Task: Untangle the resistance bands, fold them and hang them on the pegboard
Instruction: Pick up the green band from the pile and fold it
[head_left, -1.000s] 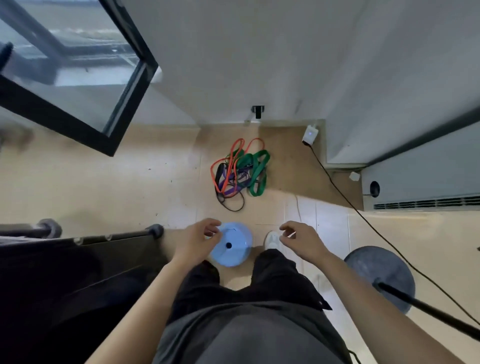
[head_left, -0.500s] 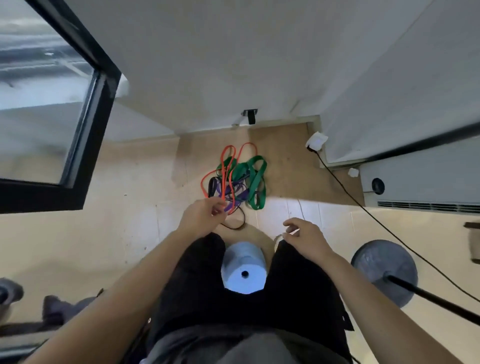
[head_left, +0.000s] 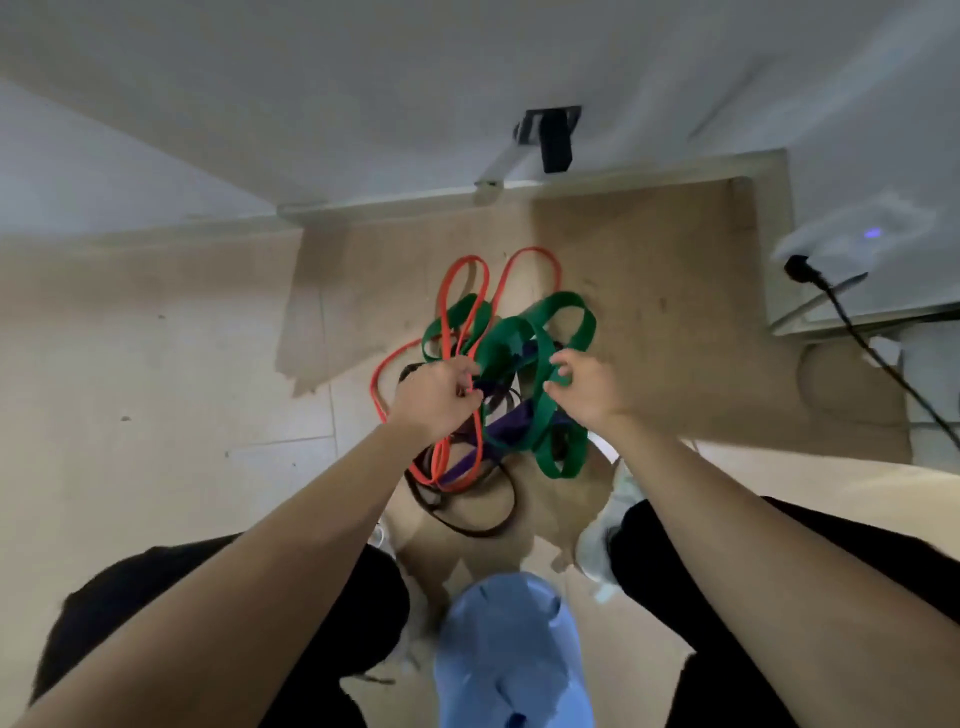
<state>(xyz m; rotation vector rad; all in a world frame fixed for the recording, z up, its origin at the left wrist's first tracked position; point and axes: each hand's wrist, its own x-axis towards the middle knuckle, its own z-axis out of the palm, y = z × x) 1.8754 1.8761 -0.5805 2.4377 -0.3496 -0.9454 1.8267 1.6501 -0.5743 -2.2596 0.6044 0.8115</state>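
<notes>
Down on the floor my left hand grips the orange band, my right hand pinches the green band, everything's tangled, nothing folded or hung yet.

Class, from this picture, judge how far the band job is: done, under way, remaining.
Done: nothing; the orange band, green band, purple band and black band lie tangled on the floor. Under way: left hand grips the orange band, right hand pinches the green band. Remaining: untangling, folding, hanging; no pegboard shows.
</notes>
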